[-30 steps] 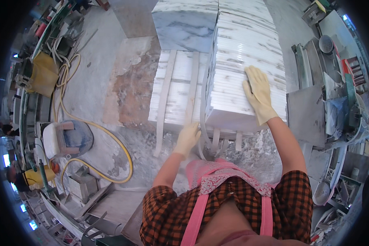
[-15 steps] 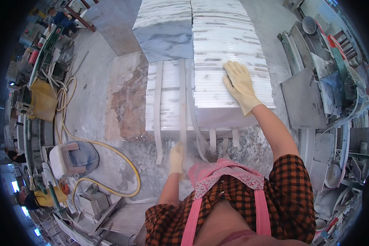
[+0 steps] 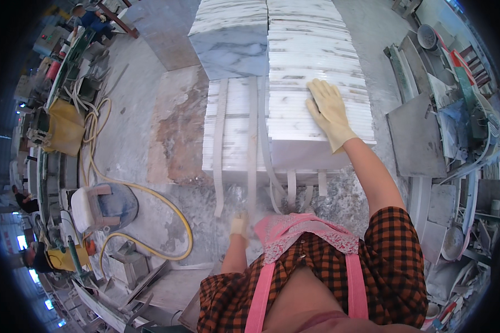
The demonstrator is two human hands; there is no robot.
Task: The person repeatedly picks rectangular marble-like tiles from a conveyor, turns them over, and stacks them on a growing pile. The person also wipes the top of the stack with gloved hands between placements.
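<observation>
My right hand (image 3: 329,114), in a cream rubber glove, rests flat with fingers out on the top of a row of white marble slabs (image 3: 300,66) standing on edge. Low in front of the stack is my left hand (image 3: 239,225), also gloved; its fingers are blurred, so their hold is unclear. Pale flat straps (image 3: 220,144) run over the lower left row of slabs (image 3: 237,122) and hang down its near side. The end of a second strap (image 3: 253,183) hangs nearest my left hand. A grey-veined marble face (image 3: 231,51) stands behind the straps.
A bucket (image 3: 116,205) and a looping yellow hose (image 3: 178,216) lie on the floor to the left. A large stone slab (image 3: 172,33) stands at the far left of the stack. Flat slabs (image 3: 416,136) lean at the right. Other people (image 3: 91,22) are along the left side.
My left hand has dropped slightly lower and away from the stack. My right hand stays on the slabs. The whole view has shifted a little.
</observation>
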